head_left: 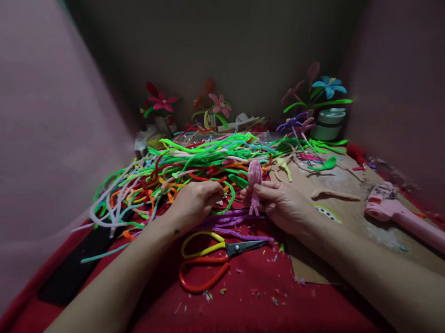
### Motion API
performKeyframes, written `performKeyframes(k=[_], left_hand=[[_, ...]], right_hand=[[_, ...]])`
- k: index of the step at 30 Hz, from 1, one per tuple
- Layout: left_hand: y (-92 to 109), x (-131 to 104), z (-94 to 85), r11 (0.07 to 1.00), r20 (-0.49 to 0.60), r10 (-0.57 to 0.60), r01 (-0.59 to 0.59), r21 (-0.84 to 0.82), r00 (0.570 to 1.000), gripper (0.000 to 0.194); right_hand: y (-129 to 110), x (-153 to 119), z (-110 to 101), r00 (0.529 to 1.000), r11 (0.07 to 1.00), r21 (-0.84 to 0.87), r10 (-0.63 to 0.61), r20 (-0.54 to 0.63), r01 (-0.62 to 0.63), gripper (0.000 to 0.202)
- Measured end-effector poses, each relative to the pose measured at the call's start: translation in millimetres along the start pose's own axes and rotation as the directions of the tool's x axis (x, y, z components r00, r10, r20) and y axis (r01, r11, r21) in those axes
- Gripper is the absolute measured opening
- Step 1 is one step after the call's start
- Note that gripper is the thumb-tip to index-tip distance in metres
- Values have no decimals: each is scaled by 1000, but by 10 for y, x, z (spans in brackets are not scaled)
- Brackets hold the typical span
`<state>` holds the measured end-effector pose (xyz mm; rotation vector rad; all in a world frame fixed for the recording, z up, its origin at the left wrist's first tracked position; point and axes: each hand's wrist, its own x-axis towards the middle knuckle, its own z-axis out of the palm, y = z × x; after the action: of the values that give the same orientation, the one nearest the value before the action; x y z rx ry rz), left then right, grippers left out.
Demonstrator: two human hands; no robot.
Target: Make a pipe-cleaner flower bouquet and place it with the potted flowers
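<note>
The neck of a pink fuzzy bundle (254,172) is gripped between thumb and fingers of the right hand (285,203); the bundle is held upright above the middle of the tabletop (253,305), its loose ends hanging down. The left hand (194,203) is curled at the near side of the stem pile (206,155), beside a green loop (232,198); whether anything is pinched in it cannot be told. Purple stems (229,220) lie below both hands. Scissors (231,249) are placed between these and the near edge. Cardboard (307,262) covers the right side, with a pink tool (407,220) towards the right edge; a black slab (63,276) lies by the left edge. Should the pinch be eased, the bundle's strands might be splayed. Neighbouring stems could be dragged along if one were pulled from the tangle, and the scissors might be knocked by a lowered forearm. Counted: one bundle, one pair of scissors, one tool, one slab, one cardboard sheet; towards the far edge, one pot (328,125) and at least four flowers (329,85). The piled stems are too tangled to be counted.
</note>
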<state>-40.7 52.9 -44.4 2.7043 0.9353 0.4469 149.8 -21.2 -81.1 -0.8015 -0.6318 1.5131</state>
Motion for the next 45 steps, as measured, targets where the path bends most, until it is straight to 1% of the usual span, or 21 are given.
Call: performKeyframes(k=[3, 6, 9, 11, 14, 17, 20, 22, 23, 24, 26, 27, 28, 30, 32, 34, 36, 38, 41, 43, 45], left_hand=[[28, 2, 25, 997, -6, 43, -43, -64, 999, 17], [31, -1, 46, 994, -14, 66, -67, -88, 998, 15], [36, -6, 95, 989, -48, 92, -97, -110, 995, 16], [37, -7, 125, 989, -51, 84, -90, -117, 995, 14], [4, 2, 139, 998, -11, 12, -12, -67, 1000, 14], [-75, 21, 115, 999, 49, -48, 48, 0, 998, 17], [-127, 26, 52, 997, 58, -61, 64, -40, 996, 20], [-98, 6, -9, 993, -19, -65, 62, -101, 998, 21], [-58, -10, -42, 989, -91, -73, 61, -136, 993, 21], [-2, -28, -75, 984, -174, -90, 60, -169, 981, 21], [150, -57, -127, 974, -339, -122, 47, -220, 933, 21], [237, -63, -140, 974, -384, -117, 31, -223, 916, 20], [323, -61, -142, 978, -402, -81, -4, -207, 912, 19], [475, -34, -108, 971, -357, 11, -95, -219, 934, 18], [578, 12, -36, 934, -247, 18, -104, -341, 969, 18], [633, 57, 39, 843, -121, -66, -10, -538, 991, 18], [661, 85, 83, 718, -34, -161, 93, -690, 986, 19], [686, 91, 87, 638, -7, -211, 132, -759, 978, 19], [733, 75, 78, 644, -26, -203, 114, -757, 979, 19], [762, 57, 105, 649, -41, -182, 88, -756, 982, 20], [782, 38, 162, 620, -70, -182, 59, -783, 981, 19]], right_hand=[[-1, -2, 13, 998, 999, -14, -52, 34, 53, 16], [23, -2, 46, 995, 999, 3, -54, 79, 54, 16], [50, 5, 85, 994, 997, 32, -75, 78, 73, 15], [34, 11, 101, 992, 994, 38, -108, 60, 106, 16], [-84, 3, 98, 985, 985, 27, -172, 31, 171, 15], [-291, -37, 72, 965, 964, 35, -263, 1, 263, 10], [-495, -95, 35, 947, 944, 73, -321, -22, 322, 4], [-584, -127, 14, 943, 940, 67, -333, -29, 334, 2], [-610, -138, 8, 941, 939, 60, -336, -31, 337, 1], [-624, -146, 5, 942, 941, 54, -334, -31, 335, 1], [-621, -153, 9, 949, 947, 58, -315, -21, 316, 1], [-610, -153, 16, 953, 951, 70, -302, -18, 302, 1], [-594, -153, 25, 958, 954, 84, -287, -14, 287, 1], [-562, -153, 45, 964, 958, 113, -266, -4, 265, 2], [-537, -158, 62, 966, 957, 144, -258, 27, 252, 6], [-524, -168, 75, 964, 958, 163, -253, 80, 237, 10], [-517, -183, 91, 956, 955, 170, -266, 125, 244, 13], [-507, -201, 121, 942, 945, 176, -303, 142, 277, 13], [-487, -240, 199, 930, 924, 227, -344, 133, 309, 11], [-477, -278, 262, 936, 918, 266, -332, 115, 293, 9], [-477, -325, 323, 942, 910, 293, -328, 75, 293, 8]])
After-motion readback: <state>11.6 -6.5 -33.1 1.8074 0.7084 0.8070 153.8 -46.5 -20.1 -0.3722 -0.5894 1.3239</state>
